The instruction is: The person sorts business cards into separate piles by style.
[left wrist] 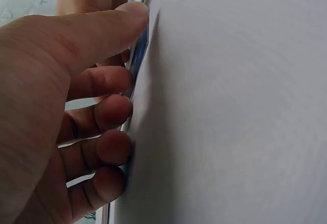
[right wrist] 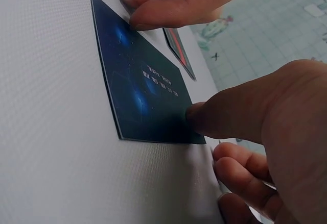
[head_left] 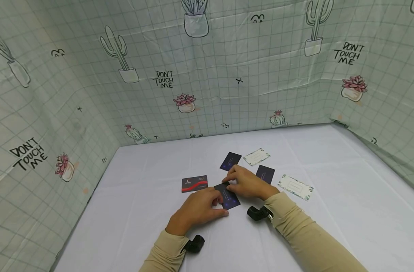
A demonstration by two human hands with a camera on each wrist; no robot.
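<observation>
Between the two hands, a dark blue business card [head_left: 230, 200] with glowing blue spots lies at the white table surface. My right hand [head_left: 246, 182] pinches its far edge, the thumb on the printed face and the other fingers beyond the edge, as the right wrist view shows. At the card's left side is my left hand [head_left: 199, 207], fingers loosely bent, fingertips right at the edge and the thumb near the closest corner. Just past the left hand lies a black business card [head_left: 194, 184] with a red wave.
Beyond the right hand lie two more dark cards, one farther off [head_left: 229, 162] and one [head_left: 266, 173] beside the wrist. Two white leaf-bordered cards [head_left: 257, 156] are at the back and right. A cactus-print cloth [head_left: 213, 56] walls the white table [head_left: 135, 211].
</observation>
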